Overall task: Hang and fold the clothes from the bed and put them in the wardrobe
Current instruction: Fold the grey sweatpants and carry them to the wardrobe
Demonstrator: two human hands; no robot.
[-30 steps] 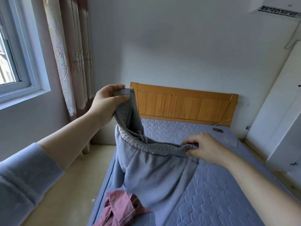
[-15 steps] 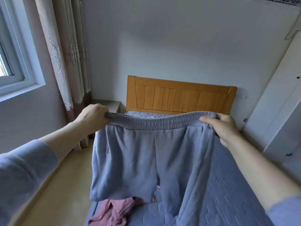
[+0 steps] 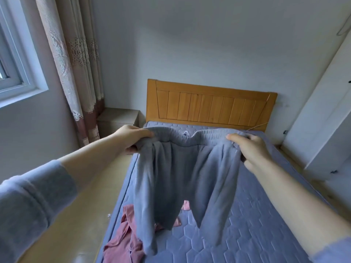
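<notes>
2 hands up over the bed (image 3: pixel 256 234), each pinching 1 end of the waistband of the grey sweatpants (image 3: pixel 182 171). Left hand (image 3: pixel 133 138): fingers curled over the bunched end. Right hand (image 3: pixel 250 149): thumb on top, fingers tucked under the cloth. Waistband sags mid-span, so not taut. The 2 legs hang free, hems near the bed's left edge; likely held so they drop straight for folding. Pink garment (image 3: pixel 123 243) lies crumpled at the near left corner. Wardrobe (image 3: pixel 322 111) stands past the right edge.
</notes>
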